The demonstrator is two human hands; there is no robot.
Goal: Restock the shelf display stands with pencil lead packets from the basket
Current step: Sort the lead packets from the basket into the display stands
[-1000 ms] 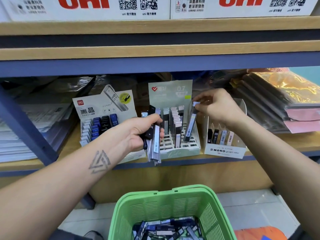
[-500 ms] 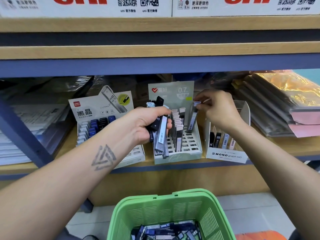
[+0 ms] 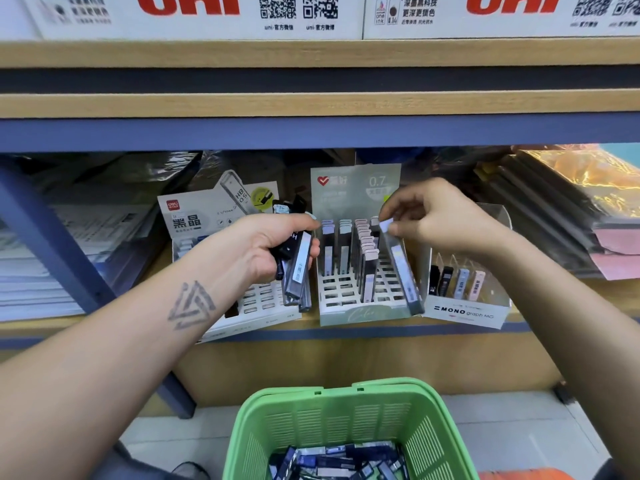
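Green basket [image 3: 346,420] holds loose lead packets below the shelf. Left hand [image 3: 270,251] grips a packet bundle [image 3: 298,268]. Right hand [image 3: 433,220] pinches one packet [image 3: 398,261] by its top, over the middle display stand [image 3: 356,313].

Right fingers [image 3: 393,226] pinch top of one packet [image 3: 401,268] at right edge of middle stand [image 3: 360,306]. Below fingers: empty grid slots at stand front, open from above. Left of fingers: rows of upright packets [image 3: 363,244], close-packed. Behind fingers: stand's backing card [image 3: 353,188]. Right, just beside: clear-walled MONO box [image 3: 467,306]. Overhead: blue shelf rail [image 3: 311,131] limits lift height. Left hand [image 3: 266,247] with a bundle [image 3: 298,268] hangs before left stand [image 3: 214,216], covering its slots. Basket [image 3: 346,420] below shelf edge, top open.
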